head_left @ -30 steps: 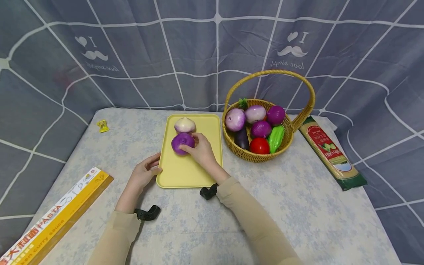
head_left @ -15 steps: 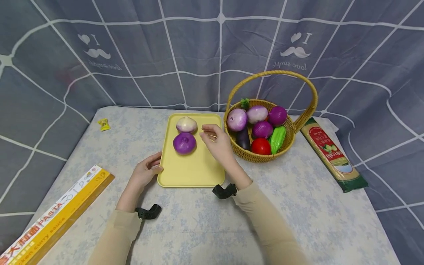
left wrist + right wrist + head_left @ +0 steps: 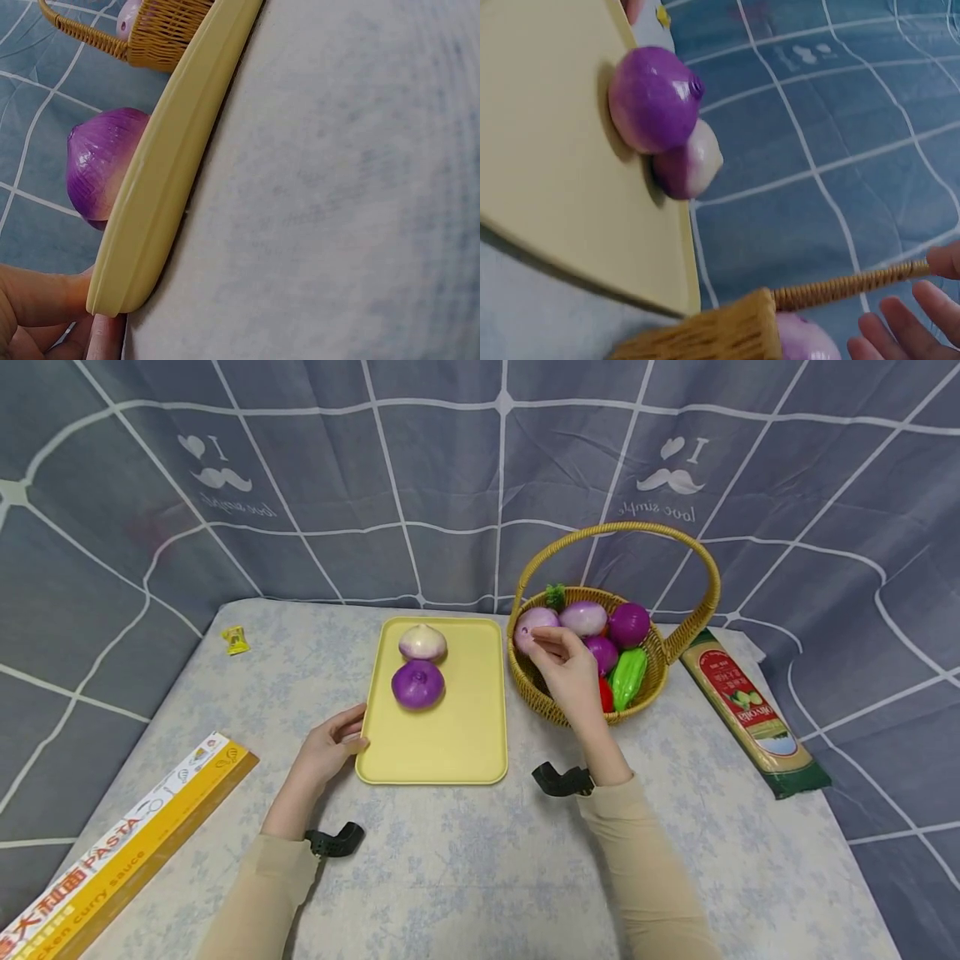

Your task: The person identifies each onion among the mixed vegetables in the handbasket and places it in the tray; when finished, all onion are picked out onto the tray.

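Observation:
A yellow tray [image 3: 431, 743] bears a deep purple onion [image 3: 417, 685] and, just behind it, a white-and-purple turnip-like vegetable [image 3: 423, 642]. My left hand [image 3: 327, 748] holds the tray's left edge; in the left wrist view the thumb [image 3: 52, 296] lies at the rim. My right hand [image 3: 567, 675] hovers over the front left of a wicker basket [image 3: 540, 704], fingers loosely bent around nothing. Its fingertips overlap a pale purple onion [image 3: 534, 622] in the head view. The hand covers an eggplant-side part of the basket and much of a red tomato [image 3: 605, 694].
Also in the basket are a pale purple oval vegetable [image 3: 583, 618], purple onions [image 3: 628, 625] and a green pepper [image 3: 628, 678]. The basket's tall handle [image 3: 615, 527] arches above. A pasta bag [image 3: 750, 710] lies right, a pasta box [image 3: 135, 843] left, a yellow wrapped candy [image 3: 235, 640] back left.
My right hand has let go of the purple onion on the tray and moved right, over the basket. The left hand stays at the tray's edge.

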A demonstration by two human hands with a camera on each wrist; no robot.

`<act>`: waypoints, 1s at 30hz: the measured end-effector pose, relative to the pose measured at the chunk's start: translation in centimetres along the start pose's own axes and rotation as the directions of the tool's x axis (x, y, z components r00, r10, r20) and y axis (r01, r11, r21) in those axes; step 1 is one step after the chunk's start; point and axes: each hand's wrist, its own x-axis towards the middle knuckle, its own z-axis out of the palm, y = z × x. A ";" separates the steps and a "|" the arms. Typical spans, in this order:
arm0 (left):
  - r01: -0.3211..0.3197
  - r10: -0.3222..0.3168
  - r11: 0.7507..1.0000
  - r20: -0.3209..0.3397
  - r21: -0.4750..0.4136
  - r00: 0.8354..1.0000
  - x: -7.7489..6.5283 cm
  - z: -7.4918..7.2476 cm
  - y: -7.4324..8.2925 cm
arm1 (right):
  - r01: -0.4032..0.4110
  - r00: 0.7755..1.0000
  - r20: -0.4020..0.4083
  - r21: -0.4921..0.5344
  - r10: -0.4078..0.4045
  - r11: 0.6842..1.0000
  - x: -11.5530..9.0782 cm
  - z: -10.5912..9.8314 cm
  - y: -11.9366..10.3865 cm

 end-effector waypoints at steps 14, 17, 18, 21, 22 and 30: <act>0.003 -0.003 1.000 -0.003 -0.001 1.000 0.0 0.0 0.1 | -0.073 0.994 -0.078 -0.031 0.071 0.997 1.3 -2.6 1.4; 0.003 -0.003 1.000 -0.005 0.005 1.000 0.0 0.0 0.1 | -0.098 0.993 -0.063 -0.031 0.096 0.995 1.6 -2.6 1.5; 0.001 -0.001 1.000 -0.004 0.006 1.000 0.0 0.0 0.0 | -0.110 0.993 -0.058 -0.044 0.107 0.993 1.7 -2.6 1.5; 0.001 -0.001 1.000 -0.003 0.006 1.000 0.0 0.0 0.0 | -0.143 0.989 -0.044 -0.100 0.139 0.985 2.1 -2.2 1.8; 0.002 -0.002 1.000 -0.001 0.005 1.000 0.0 0.0 0.0 | -0.149 0.989 -0.041 -0.121 0.145 0.981 2.3 -2.1 1.9; 0.011 -0.011 1.000 -0.003 0.019 1.000 -0.1 0.1 0.2 | -0.146 0.989 -0.041 -0.212 0.141 0.966 3.2 -1.0 2.3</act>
